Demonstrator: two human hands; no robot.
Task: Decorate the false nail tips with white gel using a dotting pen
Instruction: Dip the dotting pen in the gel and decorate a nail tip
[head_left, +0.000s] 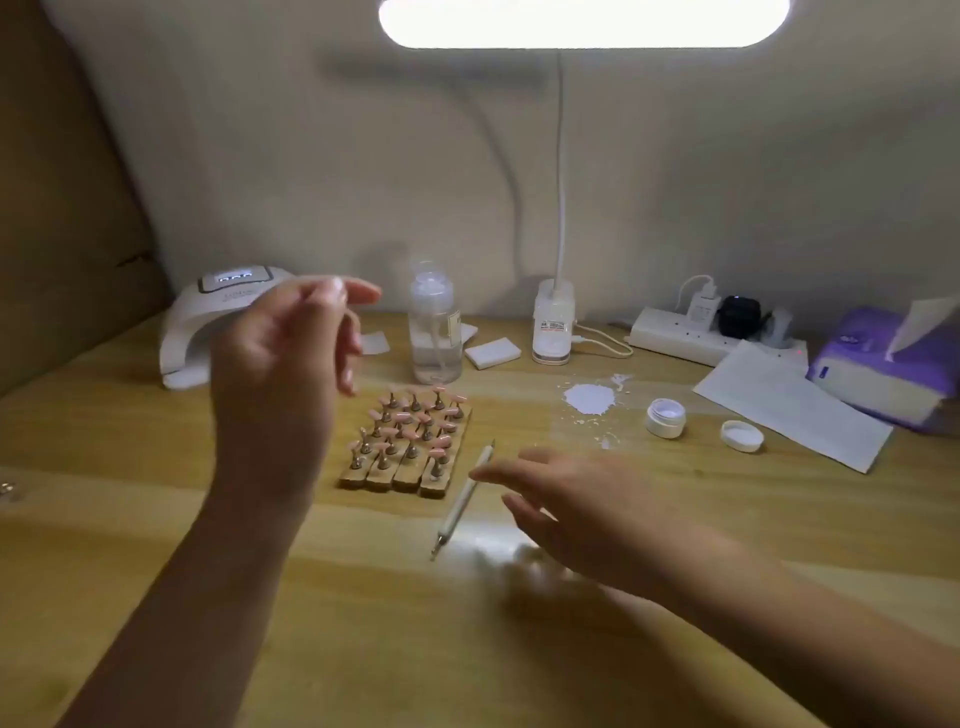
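Several pink false nail tips (415, 423) stand on small metal holders set in wooden strips at the middle of the wooden desk (156, 467). A white dotting pen (465, 496) lies flat on the desk just right of the strips. My right hand (576, 512) hovers right of the pen with relaxed fingers stretched toward it, holding nothing. My left hand (291, 364) is raised above the desk left of the nail tips, fingers loosely curved and empty. A small open white gel jar (666, 417) and its lid (743, 435) sit to the right, beside a patch of white gel (589, 399) on the desk.
A white nail lamp (202, 332) stands at the back left, a clear pump bottle (435, 332) behind the nail tips, a desk lamp base (553, 325) further right. A power strip (675, 332), paper sheet (784, 405) and purple tissue pack (883, 364) fill the back right.
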